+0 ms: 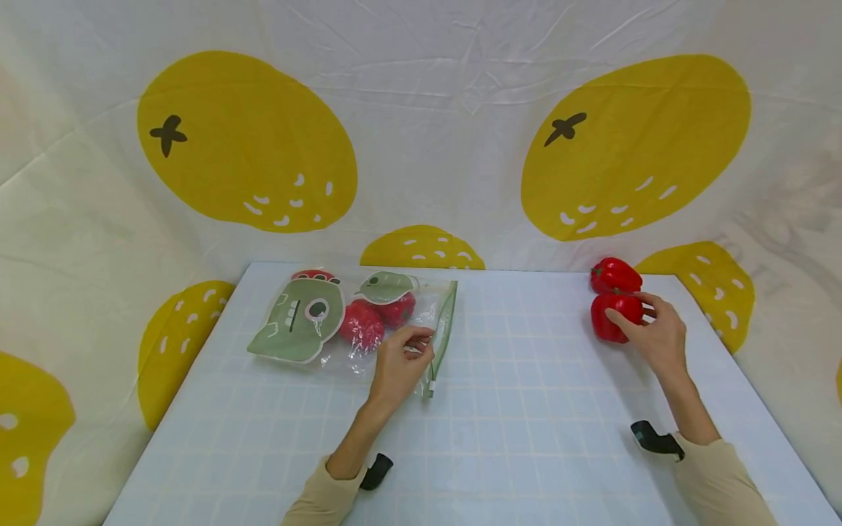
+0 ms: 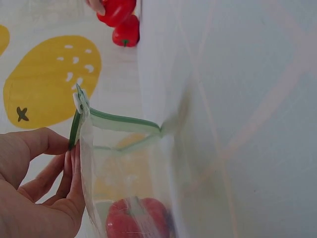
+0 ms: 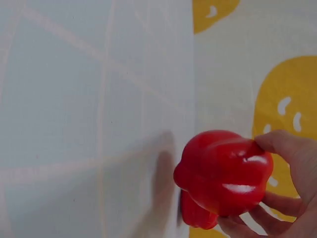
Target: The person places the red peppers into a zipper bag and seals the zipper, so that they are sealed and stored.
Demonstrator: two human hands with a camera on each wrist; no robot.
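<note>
A clear zip bag (image 1: 421,299) with green dinosaur prints lies at the left of the table, red bell peppers (image 1: 362,326) inside it. My left hand (image 1: 403,358) pinches the bag's green-edged mouth; in the left wrist view the green zip strip (image 2: 124,118) stands spread apart, a slider at its near end. At the right, my right hand (image 1: 661,336) grips a red bell pepper (image 1: 608,318) between thumb and fingers. The right wrist view shows this pepper (image 3: 225,173) above the tabletop, its shadow beside it. Just behind it lies another red bell pepper (image 1: 615,275).
A pale blue checked cloth (image 1: 520,409) covers the table. Behind it hangs a white curtain (image 1: 434,146) printed with large yellow fruit, close to the table's back edge. Dark wrist cameras (image 1: 376,472) sit at both sleeve cuffs.
</note>
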